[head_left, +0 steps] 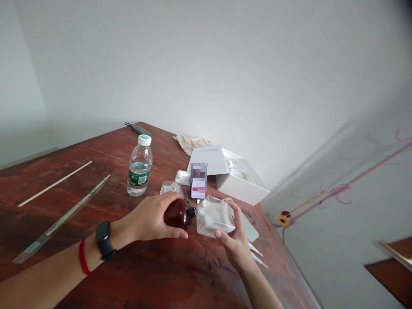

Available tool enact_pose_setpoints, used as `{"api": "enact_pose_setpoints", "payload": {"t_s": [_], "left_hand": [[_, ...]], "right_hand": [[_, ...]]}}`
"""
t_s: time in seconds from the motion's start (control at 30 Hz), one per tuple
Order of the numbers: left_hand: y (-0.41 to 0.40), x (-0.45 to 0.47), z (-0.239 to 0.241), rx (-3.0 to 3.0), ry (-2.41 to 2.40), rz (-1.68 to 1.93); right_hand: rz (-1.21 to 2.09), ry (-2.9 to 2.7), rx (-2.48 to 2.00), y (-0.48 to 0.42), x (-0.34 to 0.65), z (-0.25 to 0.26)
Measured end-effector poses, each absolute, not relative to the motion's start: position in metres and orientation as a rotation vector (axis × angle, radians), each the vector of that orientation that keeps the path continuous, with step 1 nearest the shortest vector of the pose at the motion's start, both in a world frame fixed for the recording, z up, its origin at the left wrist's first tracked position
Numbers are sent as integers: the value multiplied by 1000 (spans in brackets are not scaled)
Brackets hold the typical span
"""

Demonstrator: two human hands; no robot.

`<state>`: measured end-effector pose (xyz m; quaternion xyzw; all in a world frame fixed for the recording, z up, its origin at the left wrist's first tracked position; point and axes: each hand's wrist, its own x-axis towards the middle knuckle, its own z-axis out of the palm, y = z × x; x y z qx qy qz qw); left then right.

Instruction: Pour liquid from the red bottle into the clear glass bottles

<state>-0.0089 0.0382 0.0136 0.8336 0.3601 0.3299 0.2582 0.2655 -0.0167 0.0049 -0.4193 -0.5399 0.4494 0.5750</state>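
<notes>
My left hand (157, 216) is wrapped round a dark brown bottle (177, 213), which lies tipped sideways with its black neck pointing right. In my right hand (236, 236) is a clear, square-sided bottle (215, 216), gripped by its base between thumb and fingers and also tilted, its neck towards the left. The two necks meet mouth to mouth between my hands. Whether liquid passes between them I cannot make out. Just behind the brown bottle, another clear glass-like container (170, 188) rests on the table.
A water bottle (139, 167) stands left of centre. Wrapped chopsticks (64, 216) and a bare stick (54, 183) lie further left. Behind my hands are a phone (198, 182), a white case (183, 177), an open white box (243, 186) and a cloth (191, 143). White pipettes (257, 255) lie right, near the table edge.
</notes>
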Motion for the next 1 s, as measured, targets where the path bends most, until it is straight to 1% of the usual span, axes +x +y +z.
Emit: {"api": "enact_pose_setpoints", "payload": {"t_s": [1.0], "left_hand": [[39,-9,11,2287,969,942]], "right_hand": [[1072,-1271,-982,-16,269,4]]}}
